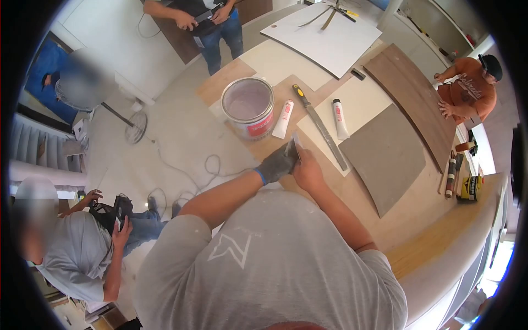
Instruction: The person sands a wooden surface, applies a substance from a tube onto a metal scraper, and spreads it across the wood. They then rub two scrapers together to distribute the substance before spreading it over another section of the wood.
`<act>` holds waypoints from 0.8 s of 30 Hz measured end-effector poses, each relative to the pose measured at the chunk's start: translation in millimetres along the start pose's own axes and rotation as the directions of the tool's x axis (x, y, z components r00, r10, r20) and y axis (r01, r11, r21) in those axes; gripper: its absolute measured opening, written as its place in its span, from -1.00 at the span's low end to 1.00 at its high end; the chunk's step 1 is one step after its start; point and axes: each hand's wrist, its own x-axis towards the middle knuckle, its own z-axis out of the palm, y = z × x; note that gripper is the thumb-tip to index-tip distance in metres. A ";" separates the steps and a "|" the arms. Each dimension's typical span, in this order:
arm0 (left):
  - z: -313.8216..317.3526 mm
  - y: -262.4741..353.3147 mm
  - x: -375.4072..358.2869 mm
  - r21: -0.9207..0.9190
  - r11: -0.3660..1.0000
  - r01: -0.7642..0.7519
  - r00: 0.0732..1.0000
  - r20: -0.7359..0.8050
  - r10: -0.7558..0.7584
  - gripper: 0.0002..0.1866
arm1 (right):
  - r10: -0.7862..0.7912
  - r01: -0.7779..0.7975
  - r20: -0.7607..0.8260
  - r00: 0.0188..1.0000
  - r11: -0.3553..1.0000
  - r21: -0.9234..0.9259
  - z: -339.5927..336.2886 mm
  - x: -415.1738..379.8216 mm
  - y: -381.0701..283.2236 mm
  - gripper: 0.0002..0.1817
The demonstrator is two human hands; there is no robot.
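Note:
My left hand [278,162], in a dark grey glove with a blue cuff, is closed around a thin flat piece [297,141] with a pale edge; its kind is hard to make out. My bare right hand [309,174] grips the same piece from the other side, fingers against the glove. Just beyond them on the table lie a white tube [282,119] with a black cap and a long file [321,129] with a yellow and black handle. An open can [247,107] of pale filler with a red label stands to the left.
A second white tube [340,120] lies by a grey-brown sheet [383,158] and a long brown board [410,99]. A white panel [322,36] with tools is at the back. Co-workers stand around. A cable [187,181] snakes across the floor at left.

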 end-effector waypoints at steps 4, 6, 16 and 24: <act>-17.8 -51.6 25.2 0.191 0.962 -0.194 0.974 0.151 0.167 -0.53 | -0.162 0.152 -0.045 0.986 0.975 -0.164 16.6 2.1 40.3 -0.36; -19.6 -54.2 33.2 0.356 0.875 -0.329 0.944 0.150 0.294 -0.66 | -0.220 0.217 -0.012 0.975 0.968 -0.124 19.0 8.8 57.2 -0.48; -24.9 -109.1 66.4 0.683 0.689 -0.241 0.928 -0.045 0.370 -0.52 | -0.006 0.011 -0.028 1.000 0.980 0.201 13.5 10.5 5.9 -0.27; -11.1 -96.7 42.2 0.599 0.737 -0.312 0.935 0.058 0.349 -0.51 | 0.305 -0.337 0.144 0.941 0.847 0.412 15.2 33.8 61.4 -0.22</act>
